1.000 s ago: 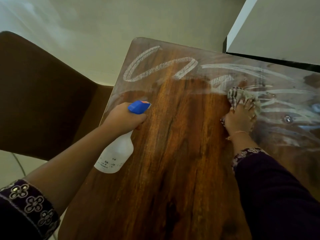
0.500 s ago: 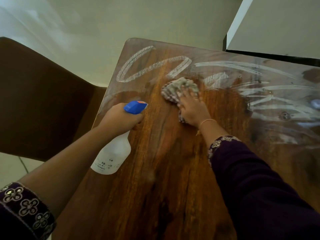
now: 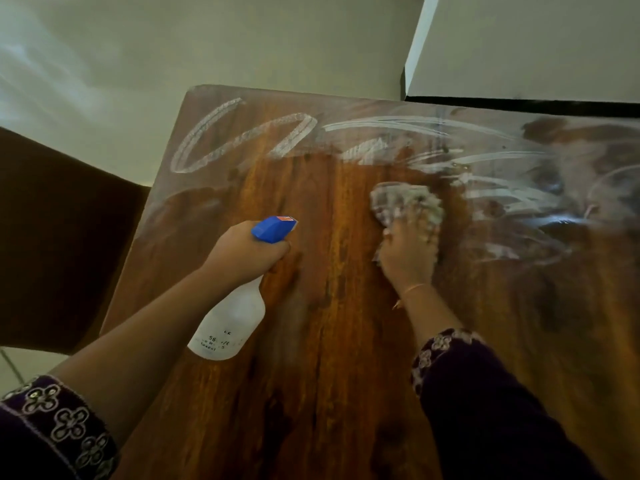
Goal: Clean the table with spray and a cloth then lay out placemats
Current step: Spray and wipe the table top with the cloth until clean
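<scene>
A white spray bottle (image 3: 230, 323) with a blue trigger head hangs tilted over the left part of the wooden table (image 3: 329, 393). My left hand (image 3: 242, 252) grips its neck. A bunched checked cloth (image 3: 405, 206) lies on the table's middle. My right hand (image 3: 408, 259) lies on top of the cloth, holding it against the wood; the hand is blurred. White foamy streaks (image 3: 242, 140) cover the far left and the right side of the tabletop. No placemats are in view.
A dark brown chair (image 3: 62, 237) stands against the table's left edge. A white block with a black base (image 3: 519, 46) borders the table's far right corner. Pale floor lies beyond the far edge.
My right hand swept the cloth from the right side to the far middle, then drew it back nearer and slightly right. The left hand with the bottle stayed almost still.
</scene>
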A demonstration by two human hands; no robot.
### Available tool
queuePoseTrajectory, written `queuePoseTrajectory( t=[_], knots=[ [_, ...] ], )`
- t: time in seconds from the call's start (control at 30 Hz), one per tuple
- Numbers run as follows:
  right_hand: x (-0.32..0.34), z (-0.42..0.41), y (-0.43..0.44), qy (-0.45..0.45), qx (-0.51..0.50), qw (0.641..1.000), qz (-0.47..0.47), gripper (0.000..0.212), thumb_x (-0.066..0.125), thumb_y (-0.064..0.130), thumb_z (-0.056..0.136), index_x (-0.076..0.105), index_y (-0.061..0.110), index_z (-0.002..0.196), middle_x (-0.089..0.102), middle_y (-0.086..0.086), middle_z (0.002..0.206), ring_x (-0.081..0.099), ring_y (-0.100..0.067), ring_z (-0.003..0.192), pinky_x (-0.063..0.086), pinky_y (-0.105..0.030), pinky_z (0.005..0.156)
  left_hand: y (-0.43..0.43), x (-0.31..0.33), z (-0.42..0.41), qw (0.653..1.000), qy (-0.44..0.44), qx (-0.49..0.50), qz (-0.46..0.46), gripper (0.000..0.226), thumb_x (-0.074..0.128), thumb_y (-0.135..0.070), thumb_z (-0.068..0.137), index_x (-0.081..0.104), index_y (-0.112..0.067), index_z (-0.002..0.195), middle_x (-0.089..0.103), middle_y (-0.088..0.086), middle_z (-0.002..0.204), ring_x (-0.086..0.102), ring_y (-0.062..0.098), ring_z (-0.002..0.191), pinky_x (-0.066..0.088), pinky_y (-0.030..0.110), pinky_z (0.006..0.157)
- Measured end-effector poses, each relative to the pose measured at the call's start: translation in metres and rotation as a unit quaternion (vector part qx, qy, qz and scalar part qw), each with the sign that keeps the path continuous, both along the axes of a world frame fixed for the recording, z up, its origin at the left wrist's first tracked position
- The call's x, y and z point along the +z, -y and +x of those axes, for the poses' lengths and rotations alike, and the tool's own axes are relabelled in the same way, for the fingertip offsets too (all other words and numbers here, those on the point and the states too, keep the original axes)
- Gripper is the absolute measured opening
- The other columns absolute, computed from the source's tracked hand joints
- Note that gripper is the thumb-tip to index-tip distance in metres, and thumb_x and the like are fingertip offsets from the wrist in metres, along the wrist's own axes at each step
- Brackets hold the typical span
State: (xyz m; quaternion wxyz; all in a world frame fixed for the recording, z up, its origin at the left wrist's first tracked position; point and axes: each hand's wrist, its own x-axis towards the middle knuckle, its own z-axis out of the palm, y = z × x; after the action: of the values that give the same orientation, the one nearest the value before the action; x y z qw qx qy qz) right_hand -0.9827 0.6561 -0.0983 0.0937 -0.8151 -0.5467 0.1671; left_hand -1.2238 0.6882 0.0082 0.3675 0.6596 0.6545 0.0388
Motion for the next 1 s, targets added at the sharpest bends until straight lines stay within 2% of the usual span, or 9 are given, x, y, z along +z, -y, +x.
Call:
queuePoseTrajectory(
  t=[0.1, 0.2, 0.3, 0.43, 0.63, 0.77, 0.87, 0.93, 1.0],
  knots=[
    [-0.003, 0.018, 0.024, 0.040, 0.159, 0.986, 0.012, 0.053, 0.035, 0.026, 0.099, 0.025, 0.018, 0.151, 0.011, -0.003, 0.161, 0.003, -0.023, 0.148, 0.003, -0.045, 0.118, 0.003, 0.002, 0.022, 1.000, 0.010, -0.015, 0.005, 0.023, 0.060, -0.027, 0.084, 0.062, -0.004, 0.086, 0.068, 0.014, 0.075, 0.062, 0.022, 0.064, 0.051, 0.031, 0.063],
    [-0.006, 0.073, 0.040, 0.028, 0.193, 0.981, 0.011, 0.054, 0.039, 0.023, 0.098, 0.028, 0.017, 0.150, 0.014, -0.003, 0.161, 0.006, -0.022, 0.148, 0.003, -0.045, 0.120, 0.005, 0.003, 0.041, 0.999, 0.027, -0.034, 0.001, 0.022, 0.060, -0.026, 0.085, 0.063, -0.004, 0.087, 0.069, 0.016, 0.078, 0.066, 0.027, 0.070, 0.050, 0.027, 0.063],
    [-0.006, 0.135, 0.048, 0.000, 0.076, 0.997, 0.002, 0.048, 0.041, 0.019, 0.097, 0.036, 0.013, 0.145, 0.014, -0.008, 0.160, 0.005, -0.025, 0.148, 0.001, -0.049, 0.119, 0.006, 0.004, 0.054, 0.999, 0.017, -0.044, 0.003, 0.023, 0.059, -0.025, 0.086, 0.062, -0.003, 0.088, 0.067, 0.016, 0.078, 0.061, 0.021, 0.065, 0.046, 0.024, 0.059],
    [0.001, 0.187, 0.042, 0.000, -0.089, 0.995, -0.042, 0.044, 0.039, 0.022, 0.100, 0.038, 0.008, 0.141, 0.008, -0.011, 0.161, 0.004, -0.031, 0.147, 0.000, -0.051, 0.117, 0.011, 0.003, 0.067, 0.998, 0.021, -0.054, 0.004, 0.024, 0.059, -0.025, 0.087, 0.062, -0.001, 0.090, 0.068, 0.021, 0.086, 0.065, 0.032, 0.076, 0.052, 0.036, 0.069],
    [0.010, 0.132, 0.012, -0.031, -0.258, 0.965, -0.026, 0.054, 0.039, 0.016, 0.094, 0.031, 0.007, 0.147, 0.005, -0.012, 0.161, 0.000, -0.033, 0.147, 0.002, -0.055, 0.117, 0.017, 0.005, 0.067, 0.999, 0.015, -0.047, 0.007, 0.024, 0.059, -0.026, 0.086, 0.062, -0.001, 0.087, 0.067, 0.021, 0.083, 0.059, 0.020, 0.065, 0.048, 0.028, 0.061],
    [0.000, 0.096, 0.016, 0.020, -0.033, 0.999, 0.008, 0.047, 0.041, 0.016, 0.094, 0.040, 0.008, 0.140, 0.015, -0.012, 0.160, 0.007, -0.032, 0.147, 0.009, -0.051, 0.116, 0.016, 0.007, 0.057, 0.999, -0.001, -0.033, 0.008, 0.023, 0.059, -0.029, 0.086, 0.062, -0.006, 0.086, 0.068, 0.017, 0.081, 0.059, 0.015, 0.061, 0.045, 0.021, 0.057],
    [-0.005, 0.122, 0.020, 0.023, 0.109, 0.994, 0.009, 0.043, 0.041, 0.018, 0.097, 0.044, 0.008, 0.138, 0.018, -0.008, 0.159, 0.012, -0.031, 0.147, 0.012, -0.051, 0.118, 0.015, 0.009, 0.045, 1.000, -0.009, -0.008, 0.009, 0.027, 0.060, -0.031, 0.085, 0.063, -0.005, 0.087, 0.070, 0.015, 0.080, 0.067, 0.025, 0.071, 0.054, 0.035, 0.068],
    [-0.004, 0.130, 0.014, 0.010, 0.047, 0.999, 0.015, 0.037, 0.041, 0.018, 0.097, 0.049, 0.008, 0.131, 0.020, -0.008, 0.159, 0.015, -0.032, 0.145, 0.014, -0.052, 0.117, 0.015, 0.011, 0.034, 1.000, -0.012, 0.006, 0.016, 0.026, 0.059, -0.032, 0.084, 0.064, -0.007, 0.086, 0.070, 0.011, 0.076, 0.068, 0.023, 0.071, 0.054, 0.037, 0.070],
    [-0.001, 0.112, 0.001, 0.007, -0.063, 0.998, 0.010, 0.042, 0.040, 0.016, 0.096, 0.043, 0.006, 0.137, 0.016, -0.011, 0.160, 0.010, -0.033, 0.146, 0.007, -0.050, 0.117, 0.016, 0.013, 0.022, 1.000, 0.000, 0.020, 0.018, 0.019, 0.060, -0.030, 0.084, 0.064, -0.011, 0.083, 0.070, 0.004, 0.072, 0.067, 0.013, 0.064, 0.052, 0.027, 0.059]
  ],
)
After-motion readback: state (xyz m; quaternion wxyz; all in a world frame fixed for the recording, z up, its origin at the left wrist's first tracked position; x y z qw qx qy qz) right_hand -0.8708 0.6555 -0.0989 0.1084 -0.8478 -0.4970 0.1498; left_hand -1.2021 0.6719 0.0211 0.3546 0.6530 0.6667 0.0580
